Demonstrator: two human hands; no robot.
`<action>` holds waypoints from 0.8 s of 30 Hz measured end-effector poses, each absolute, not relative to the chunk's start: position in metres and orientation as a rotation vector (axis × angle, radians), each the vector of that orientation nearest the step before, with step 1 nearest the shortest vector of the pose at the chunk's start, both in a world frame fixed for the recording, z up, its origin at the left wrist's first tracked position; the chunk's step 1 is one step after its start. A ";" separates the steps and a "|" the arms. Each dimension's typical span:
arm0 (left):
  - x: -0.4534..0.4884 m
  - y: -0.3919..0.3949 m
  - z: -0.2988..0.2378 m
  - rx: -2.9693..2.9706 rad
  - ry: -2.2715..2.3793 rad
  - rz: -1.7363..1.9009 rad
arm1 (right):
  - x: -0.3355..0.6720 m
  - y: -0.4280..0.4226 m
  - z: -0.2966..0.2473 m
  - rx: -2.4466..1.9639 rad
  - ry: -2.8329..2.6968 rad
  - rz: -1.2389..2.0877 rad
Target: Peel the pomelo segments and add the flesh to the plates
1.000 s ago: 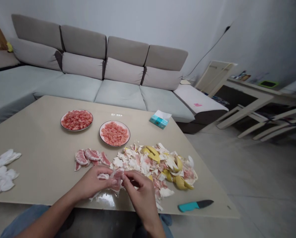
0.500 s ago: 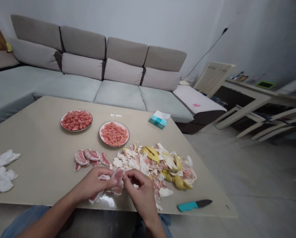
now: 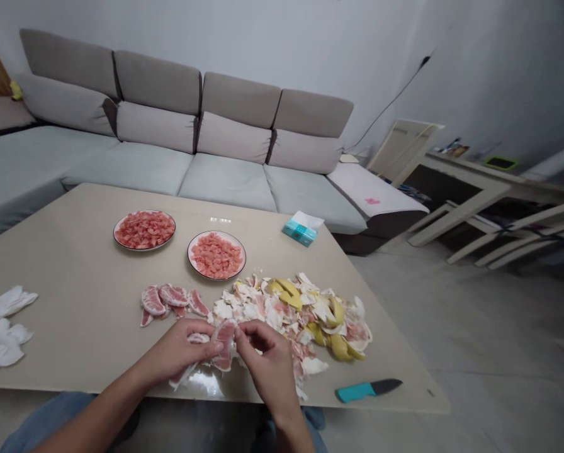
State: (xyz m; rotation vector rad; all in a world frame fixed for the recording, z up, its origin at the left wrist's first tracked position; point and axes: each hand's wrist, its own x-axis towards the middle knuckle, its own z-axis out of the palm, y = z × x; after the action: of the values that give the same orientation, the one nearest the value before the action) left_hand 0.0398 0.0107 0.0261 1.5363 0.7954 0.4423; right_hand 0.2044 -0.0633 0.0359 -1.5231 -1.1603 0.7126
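Both hands meet over the near edge of a beige table [image 3: 74,251]. My left hand [image 3: 180,349] is closed around a pink pomelo segment [image 3: 224,343] with white membrane. My right hand [image 3: 267,362] pinches the membrane at the segment's top edge with thumb and fingers. Several unpeeled pink segments [image 3: 169,299] lie just beyond my left hand. A heap of yellow rind and white pith [image 3: 305,311] spreads to the right of my hands. Two plates of peeled pink flesh, the left plate [image 3: 145,229] and the right plate [image 3: 216,254], stand farther back.
A knife with a teal handle [image 3: 367,390] lies near the table's front right edge. Crumpled white tissues [image 3: 3,324] sit at the far left, a teal tissue pack [image 3: 302,228] at the back right. A grey sofa [image 3: 192,145] runs behind the table.
My hands stay on the segment, with my right fingers shifting slightly along the membrane. The view has drifted a little to the right.
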 end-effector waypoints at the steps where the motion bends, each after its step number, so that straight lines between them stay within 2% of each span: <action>1: 0.040 0.011 0.025 1.538 0.786 0.445 | 0.204 -0.063 0.035 -1.531 -1.147 0.703; 8: 0.040 0.009 0.022 1.270 0.755 0.488 | 0.207 -0.057 0.026 -1.411 -0.959 1.000; 12: 0.039 0.011 0.020 1.140 0.747 0.575 | 0.220 -0.059 0.023 -1.408 -0.965 1.008; 16: 0.037 0.015 0.019 1.111 0.807 0.617 | 0.251 -0.064 0.019 -1.537 -0.988 0.797; 24: 0.036 0.016 0.013 1.336 0.881 0.582 | 0.313 -0.074 0.003 -2.081 -1.252 0.104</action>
State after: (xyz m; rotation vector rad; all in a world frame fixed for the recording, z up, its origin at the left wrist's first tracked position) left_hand 0.0359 0.0159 0.0132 1.3356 0.8808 0.5818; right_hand 0.3125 -0.0739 0.0025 -2.0805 -1.2524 0.1040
